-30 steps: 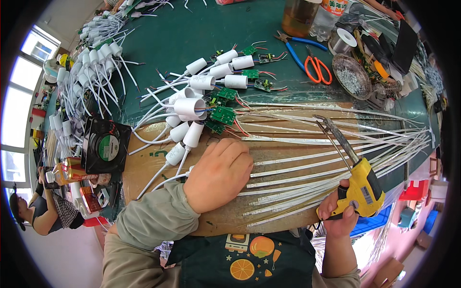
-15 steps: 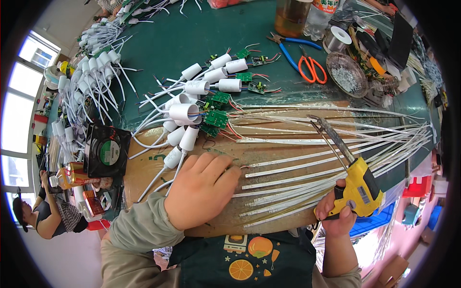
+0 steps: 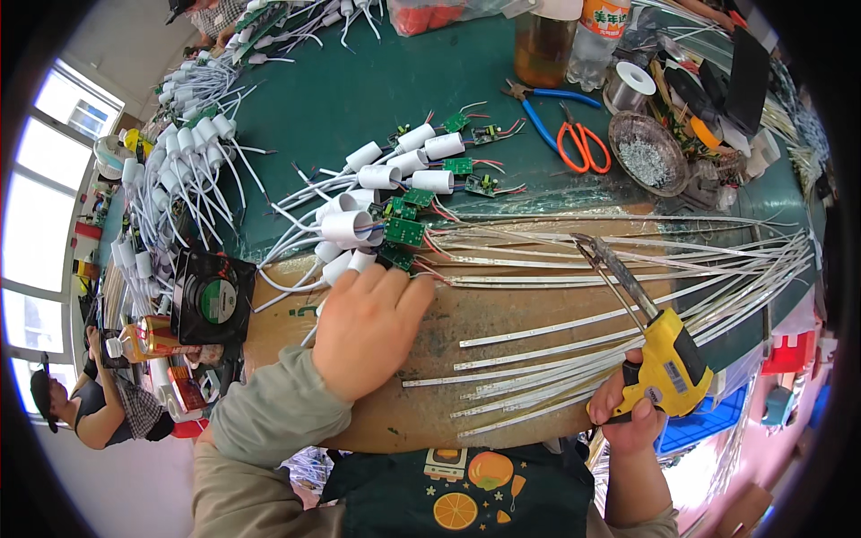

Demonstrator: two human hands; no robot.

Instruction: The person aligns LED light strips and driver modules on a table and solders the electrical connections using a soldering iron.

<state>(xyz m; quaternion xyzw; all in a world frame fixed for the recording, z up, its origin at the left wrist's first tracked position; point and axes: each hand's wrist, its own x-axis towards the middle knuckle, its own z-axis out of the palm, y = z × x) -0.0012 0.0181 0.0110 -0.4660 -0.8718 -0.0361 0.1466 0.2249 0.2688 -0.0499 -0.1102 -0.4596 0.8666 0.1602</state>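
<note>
My right hand (image 3: 628,403) grips a yellow soldering gun (image 3: 668,363), its metal tip pointing up and left above the LED strips (image 3: 529,359). My left hand (image 3: 369,327) has its fingers curled downward at the near edge of a group of white lamp caps (image 3: 345,227). Whatever it may be holding is hidden under the fingers. Green circuit boards (image 3: 405,231) with thin red wires stick out of the caps just beyond it. Several pale strips run right from those wires; others lie with loose left ends nearer me. A brown board (image 3: 296,341) lies beneath.
At the back right are blue-handled pliers (image 3: 543,112), orange scissors (image 3: 583,148), a solder spool (image 3: 630,87), a dish (image 3: 647,152) of small clear bits and bottles (image 3: 596,45). A black fan (image 3: 213,298) and more lamp caps (image 3: 188,161) stand left. Another person (image 3: 99,403) works at far left.
My left hand has moved up and slightly left toward the lamp caps. A strip beside it has shifted away from me, to the wired group. The soldering gun stays nearly in place.
</note>
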